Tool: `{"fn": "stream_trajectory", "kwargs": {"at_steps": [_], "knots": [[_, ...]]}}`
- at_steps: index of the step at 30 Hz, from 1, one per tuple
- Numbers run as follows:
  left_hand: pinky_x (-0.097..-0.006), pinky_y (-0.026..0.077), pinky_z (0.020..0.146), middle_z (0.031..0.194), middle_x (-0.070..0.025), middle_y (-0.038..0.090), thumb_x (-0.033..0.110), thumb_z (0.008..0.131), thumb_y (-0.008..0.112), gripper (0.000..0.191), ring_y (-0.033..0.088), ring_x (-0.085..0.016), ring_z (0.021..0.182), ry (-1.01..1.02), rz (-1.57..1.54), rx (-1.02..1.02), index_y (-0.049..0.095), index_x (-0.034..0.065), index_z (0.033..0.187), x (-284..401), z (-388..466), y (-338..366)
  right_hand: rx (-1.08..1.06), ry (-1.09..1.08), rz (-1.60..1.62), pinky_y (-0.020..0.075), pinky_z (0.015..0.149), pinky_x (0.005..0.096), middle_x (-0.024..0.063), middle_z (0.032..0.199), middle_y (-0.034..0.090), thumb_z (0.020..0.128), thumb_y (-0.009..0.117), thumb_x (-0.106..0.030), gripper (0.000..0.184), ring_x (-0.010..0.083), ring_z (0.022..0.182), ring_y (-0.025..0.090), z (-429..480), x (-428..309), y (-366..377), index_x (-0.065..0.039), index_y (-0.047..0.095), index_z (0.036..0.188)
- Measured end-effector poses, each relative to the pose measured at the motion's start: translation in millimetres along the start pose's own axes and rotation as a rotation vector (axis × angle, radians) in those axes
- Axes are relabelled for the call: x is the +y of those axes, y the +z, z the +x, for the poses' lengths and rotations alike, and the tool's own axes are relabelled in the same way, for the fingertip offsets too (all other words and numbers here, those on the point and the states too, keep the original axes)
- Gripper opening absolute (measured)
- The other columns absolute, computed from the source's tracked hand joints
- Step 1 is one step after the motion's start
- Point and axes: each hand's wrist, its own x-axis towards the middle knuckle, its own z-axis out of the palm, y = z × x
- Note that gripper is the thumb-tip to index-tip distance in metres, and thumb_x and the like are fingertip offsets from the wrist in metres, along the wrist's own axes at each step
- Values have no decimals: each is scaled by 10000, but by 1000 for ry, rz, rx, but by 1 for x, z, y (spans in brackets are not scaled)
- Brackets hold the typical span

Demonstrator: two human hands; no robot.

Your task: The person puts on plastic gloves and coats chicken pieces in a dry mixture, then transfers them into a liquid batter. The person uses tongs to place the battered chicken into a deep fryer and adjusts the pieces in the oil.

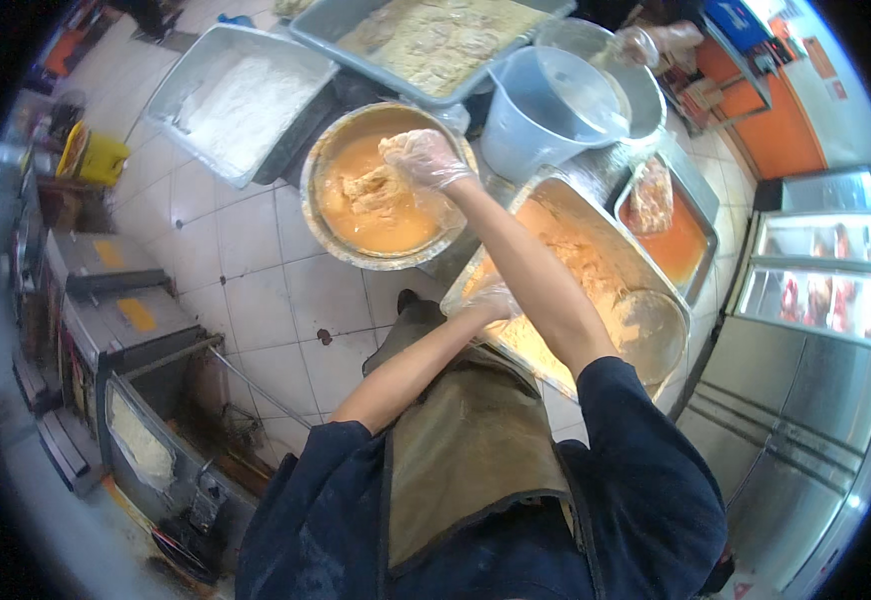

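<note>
My right hand (424, 157), in a clear plastic glove, is over a round bucket (312, 214) of orange liquid batter (345, 154). Its fingers are curled and coated at the tips; whether a piece sits in them cannot be made out. Below it, a flour-coated lump of food (372, 191) pokes out of the batter. My left hand (492, 302), also gloved, is at the near left side of a rectangular tray (615, 240) of orange breading flour (570, 247). My right forearm crosses above it and hides part of the fingers. A round, shallow utensil (653, 330) lies in the tray's right end.
Behind stand a tub of white flour (248, 97), a grey tub of coated pieces (443, 37) and a clear plastic jug (518, 112). Another person's gloved hand (638, 46) is above a round tub (657, 105). Meat (651, 199) lies in a metal tray (705, 225). Fryer equipment (150, 435) stands left.
</note>
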Motion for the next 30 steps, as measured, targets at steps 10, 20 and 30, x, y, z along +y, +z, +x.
{"fn": "stream_trajectory", "kwargs": {"at_steps": [10,20,30], "knots": [[-484,476,921,1108,-230,647,238,753,607,441,604,-401,1080,-184,277,184,604,38,1146,24,69,-13,274,1050,331,424,962,383,176,1002,701,916,528,-525,603,296,1046,633,-324,154,-131,21,643,1145],[-474,503,927,1185,-240,624,291,786,624,481,604,-416,1093,-19,539,45,602,56,1205,30,176,50,614,1108,318,469,639,391,74,715,649,886,564,-507,522,192,681,604,-335,254,5,-5,668,790],[-421,294,1143,1485,-223,383,367,853,683,723,350,-374,1389,-717,-407,31,404,2,1411,-17,64,16,255,779,96,504,638,410,170,742,654,898,571,-434,438,276,699,651,-408,163,-60,1,619,880]]}}
